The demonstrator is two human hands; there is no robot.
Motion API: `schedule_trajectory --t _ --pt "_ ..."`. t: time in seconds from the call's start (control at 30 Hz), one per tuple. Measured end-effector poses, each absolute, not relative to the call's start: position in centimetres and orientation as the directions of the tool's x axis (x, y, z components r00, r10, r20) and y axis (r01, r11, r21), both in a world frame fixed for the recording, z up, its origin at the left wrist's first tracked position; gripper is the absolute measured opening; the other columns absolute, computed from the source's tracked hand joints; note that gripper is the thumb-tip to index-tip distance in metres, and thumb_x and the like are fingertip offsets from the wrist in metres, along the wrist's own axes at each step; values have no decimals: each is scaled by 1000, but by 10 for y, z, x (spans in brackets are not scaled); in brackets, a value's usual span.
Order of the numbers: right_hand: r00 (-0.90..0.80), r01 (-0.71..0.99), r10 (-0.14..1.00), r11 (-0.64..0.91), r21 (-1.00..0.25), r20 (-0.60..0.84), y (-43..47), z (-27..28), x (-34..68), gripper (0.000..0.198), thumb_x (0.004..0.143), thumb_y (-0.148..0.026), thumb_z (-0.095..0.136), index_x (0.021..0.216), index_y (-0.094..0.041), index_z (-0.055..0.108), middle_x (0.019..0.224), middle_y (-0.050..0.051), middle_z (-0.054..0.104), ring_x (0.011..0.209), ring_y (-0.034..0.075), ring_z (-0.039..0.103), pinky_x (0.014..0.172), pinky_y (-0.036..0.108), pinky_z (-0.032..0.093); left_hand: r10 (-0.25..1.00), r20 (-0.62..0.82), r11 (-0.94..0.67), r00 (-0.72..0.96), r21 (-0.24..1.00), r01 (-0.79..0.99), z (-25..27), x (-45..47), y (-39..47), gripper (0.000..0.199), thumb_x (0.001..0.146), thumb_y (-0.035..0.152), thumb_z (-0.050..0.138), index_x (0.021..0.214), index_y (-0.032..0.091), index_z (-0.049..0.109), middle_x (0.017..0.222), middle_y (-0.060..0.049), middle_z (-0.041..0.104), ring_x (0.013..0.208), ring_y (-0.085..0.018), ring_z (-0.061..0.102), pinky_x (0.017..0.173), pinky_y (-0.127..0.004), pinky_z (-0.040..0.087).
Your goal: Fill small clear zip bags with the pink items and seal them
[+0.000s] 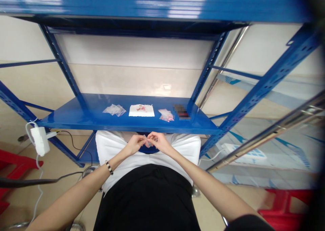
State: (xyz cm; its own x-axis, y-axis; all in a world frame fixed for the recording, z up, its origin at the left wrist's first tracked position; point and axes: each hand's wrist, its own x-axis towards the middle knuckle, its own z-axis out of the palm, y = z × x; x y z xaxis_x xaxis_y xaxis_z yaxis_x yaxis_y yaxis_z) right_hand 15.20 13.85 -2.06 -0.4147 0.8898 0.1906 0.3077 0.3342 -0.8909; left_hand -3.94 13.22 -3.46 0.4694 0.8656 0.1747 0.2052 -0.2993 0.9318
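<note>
Over my lap, just in front of the shelf edge, my left hand [136, 143] and my right hand [159, 142] meet with fingers pinched. Between them is a small clear plastic bag [147, 141], gripped from both sides; its contents are too small to make out. On the blue shelf beyond lie several flat clear plastic bags [114, 110] at the left. A white cloth or paper sheet [134, 113] in the middle bears small pink and coloured pieces [141, 108]. To its right are clear bags with pink pieces [166, 115] inside.
A dark, blurred-out object [181, 111] lies at the right of the blue shelf [86, 117]. Blue uprights and an upper beam [101, 2] frame the space. A white power strip [40, 141] hangs at the left post. Red stools [281, 207] stand at both sides.
</note>
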Motion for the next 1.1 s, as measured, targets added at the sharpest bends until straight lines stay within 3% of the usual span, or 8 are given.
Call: schedule_trajectory --t 0.23,0.4,0.53,0.73,1.1 --pt "-464 327 856 406 -853 230 134 -21 154 11 82 -24 62 83 -15 68 65 3 68 56 13 61 55 22 47 892 145 -263 427 936 232 -40 -35 127 27 87 34 60 80 10 72 73 -9 74 68 -17 68 68 -26 49" --pt "-429 322 882 349 -880 192 131 -20 154 12 82 -25 60 87 -16 65 66 2 67 57 14 62 44 19 43 906 135 -253 401 933 257 -32 -32 123 31 86 39 62 77 10 71 68 -8 72 61 -16 65 63 -24 48" --pt "-407 308 899 303 -902 162 131 -18 153 17 83 -33 60 86 -16 64 65 3 65 58 16 62 39 18 42 896 150 -265 418 936 233 -30 -31 124 31 85 39 63 75 10 69 66 -7 70 60 -15 64 63 -24 47" --pt "-440 285 880 325 -902 178 127 -11 154 30 82 -44 65 87 -15 69 66 4 66 56 15 60 44 22 46 904 142 -234 404 954 189 -26 -32 119 26 83 36 65 81 10 67 75 -9 71 65 -15 65 66 -24 48" --pt "-476 427 824 522 -739 307 127 -4 156 15 86 -25 58 82 -17 70 75 4 71 65 16 63 62 24 48 899 168 -283 404 927 246 -26 -31 119 24 88 28 55 74 11 67 69 -7 70 65 -16 64 68 -26 48"
